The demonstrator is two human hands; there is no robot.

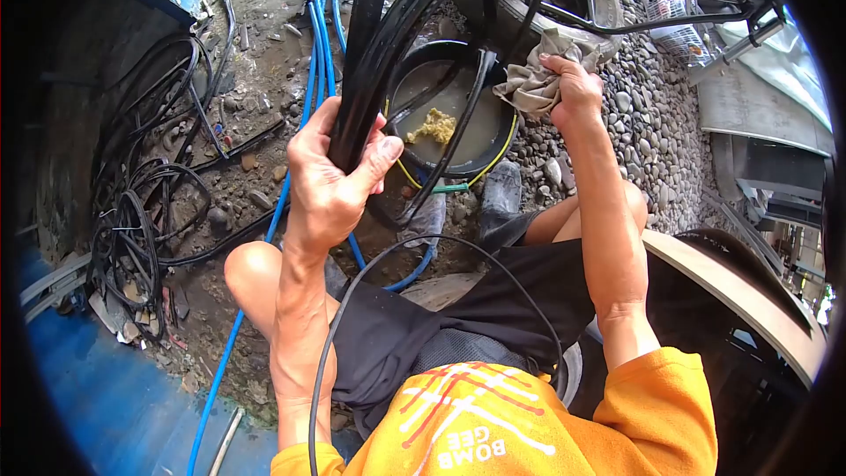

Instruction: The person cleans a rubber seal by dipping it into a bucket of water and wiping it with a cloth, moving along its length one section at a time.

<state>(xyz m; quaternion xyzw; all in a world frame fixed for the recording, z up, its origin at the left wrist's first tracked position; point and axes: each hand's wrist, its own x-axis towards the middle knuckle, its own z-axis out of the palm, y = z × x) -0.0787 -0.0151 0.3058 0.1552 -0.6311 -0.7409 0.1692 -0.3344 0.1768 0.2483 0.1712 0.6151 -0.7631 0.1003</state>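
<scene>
Gravel [652, 123] all around, with a heap of old rubber [141, 203] on the left. The tube [388, 44] is the big thing here. It loops up from the lap over a basin [504, 152] of murky water, with a blue hose [264, 238] running past on the ground. Left hand [330, 176] is wrapped tight around the tube, thumb across the front. Right hand [573, 88] has a rag [533, 79] bunched in its fingers, pressed where the tube crosses the basin. Looks like the wiping-down stage to me. Going further means the left hand feeding the tube round while the rag stays snug on it. There's also a small yellow lump [434, 126] floating in the water, can't tell what it is.
</scene>
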